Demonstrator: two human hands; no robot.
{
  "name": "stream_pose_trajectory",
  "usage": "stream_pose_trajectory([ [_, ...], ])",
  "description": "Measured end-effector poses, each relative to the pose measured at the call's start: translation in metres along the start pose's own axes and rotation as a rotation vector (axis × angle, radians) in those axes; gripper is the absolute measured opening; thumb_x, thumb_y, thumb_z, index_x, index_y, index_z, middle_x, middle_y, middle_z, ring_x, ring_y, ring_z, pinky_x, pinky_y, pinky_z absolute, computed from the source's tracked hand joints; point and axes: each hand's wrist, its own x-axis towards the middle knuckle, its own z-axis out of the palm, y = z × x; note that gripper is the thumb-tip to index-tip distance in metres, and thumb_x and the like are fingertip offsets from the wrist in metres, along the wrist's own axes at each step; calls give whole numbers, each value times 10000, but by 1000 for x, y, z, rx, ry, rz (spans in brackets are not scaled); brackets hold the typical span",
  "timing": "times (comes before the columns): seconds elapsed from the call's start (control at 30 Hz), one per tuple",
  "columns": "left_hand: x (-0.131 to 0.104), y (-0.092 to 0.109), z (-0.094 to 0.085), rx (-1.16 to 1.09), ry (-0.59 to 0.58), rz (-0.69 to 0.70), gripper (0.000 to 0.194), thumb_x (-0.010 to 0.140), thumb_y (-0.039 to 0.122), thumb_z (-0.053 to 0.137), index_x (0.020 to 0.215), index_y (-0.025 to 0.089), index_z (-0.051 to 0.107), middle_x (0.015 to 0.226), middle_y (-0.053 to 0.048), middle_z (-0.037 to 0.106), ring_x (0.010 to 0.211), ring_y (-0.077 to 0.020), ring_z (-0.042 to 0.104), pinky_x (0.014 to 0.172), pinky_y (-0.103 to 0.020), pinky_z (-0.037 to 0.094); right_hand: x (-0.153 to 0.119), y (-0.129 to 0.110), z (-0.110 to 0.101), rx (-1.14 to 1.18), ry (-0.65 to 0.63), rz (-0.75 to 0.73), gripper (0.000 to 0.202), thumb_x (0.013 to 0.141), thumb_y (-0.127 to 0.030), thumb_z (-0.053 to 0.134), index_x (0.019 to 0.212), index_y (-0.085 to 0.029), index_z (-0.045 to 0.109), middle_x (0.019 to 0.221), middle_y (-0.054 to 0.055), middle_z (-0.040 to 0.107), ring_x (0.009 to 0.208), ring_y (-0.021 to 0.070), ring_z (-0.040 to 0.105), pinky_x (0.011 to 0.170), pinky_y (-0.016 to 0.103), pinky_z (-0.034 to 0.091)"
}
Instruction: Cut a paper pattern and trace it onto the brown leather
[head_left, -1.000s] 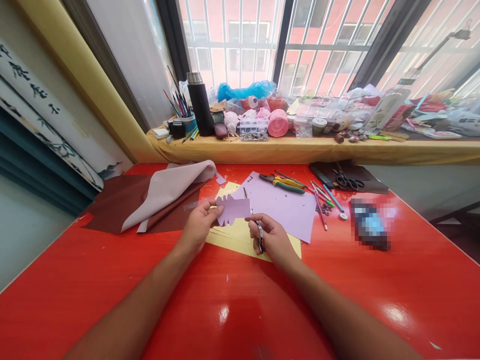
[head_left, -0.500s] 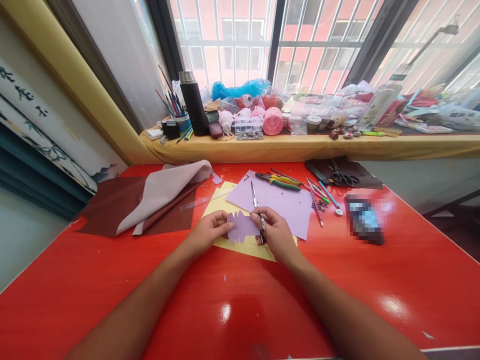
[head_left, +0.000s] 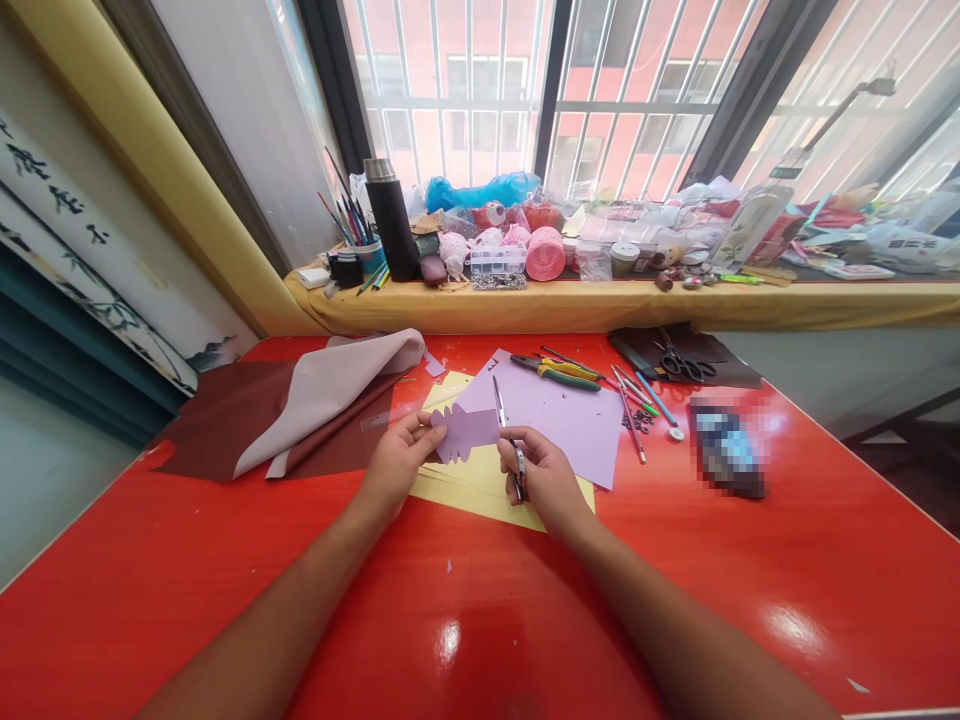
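Between thumb and fingers, my left hand [head_left: 405, 452] pinches the left end of a small purple paper cutout [head_left: 469, 430]. Its left part has wavy, notched edges, while the right part is a plain strip. My right hand [head_left: 541, 475] grips a pair of scissors [head_left: 519, 462] by the handles, blades pointing up and away from me. The blades stand at the strip's right end; whether they touch it I cannot tell. Beneath the hands lie a yellow sheet [head_left: 480, 500] and, partly over it, a larger purple sheet [head_left: 577, 425].
Green-and-yellow pliers [head_left: 559, 373] and several pencils [head_left: 632, 415] lie behind my right hand. Black scissors [head_left: 684, 365] rest on dark leather at the back right. Folded brown sheet material [head_left: 330, 430] covers the left. A black thermos [head_left: 391, 220] stands on the cluttered sill.
My left hand has shifted left and slightly up with the cutout. More of the plain strip now shows between my hands, and the scissors have moved to its right end.
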Motion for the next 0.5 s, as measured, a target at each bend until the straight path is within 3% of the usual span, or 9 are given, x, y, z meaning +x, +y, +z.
stream_pose_trajectory([
  [0.27,-1,-1,2,38,-100,-60,555,700,626,952,928,185,703,820,-22,747,725,-168,682,724,-295,572,3,4,-3,-25,4,-43,422,830,-603,806,900,-213,658,735,-74,540,414,70,504,434,235,362],
  [0.5,-6,2,-3,241,-447,-159,481,789,603,899,995,191,762,995,-85,804,944,-241,740,907,-369,570,4,3,-5,-16,22,-41,395,835,-571,799,931,-211,668,730,-65,575,426,78,523,443,231,374],
])
